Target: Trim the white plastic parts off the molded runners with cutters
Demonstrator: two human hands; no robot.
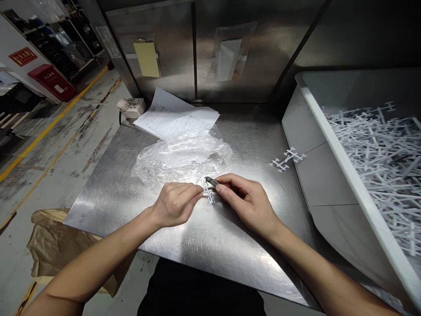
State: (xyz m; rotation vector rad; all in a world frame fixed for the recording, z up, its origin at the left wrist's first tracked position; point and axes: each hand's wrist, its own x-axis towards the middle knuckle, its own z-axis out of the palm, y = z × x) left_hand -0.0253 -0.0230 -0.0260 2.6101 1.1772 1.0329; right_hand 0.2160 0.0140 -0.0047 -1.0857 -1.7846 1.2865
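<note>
My left hand (179, 204) is closed, pinching a small white plastic sprue (209, 196) with branching arms between thumb and fingers. In my right hand (251, 204) is a small dark metal nail clipper (211, 181), gripped between thumb and forefinger. Its tip lies against the upper end of the sprue; whether the jaws are closed on it I cannot tell. Just beyond both hands, a clear plastic bag (184, 158) with small whitish pieces lies crumpled on the metal table (230, 254). Another branching white sprue (287, 159) rests to the right of my hands.
A large white bin (305, 175) heaped with white sprues (378, 149) stands at the right. Printed sheets (174, 114) lie behind the bag, beside a power socket (133, 107). A metal panel (230, 52) closes off the back. Below the left edge stands an open cardboard box (62, 245).
</note>
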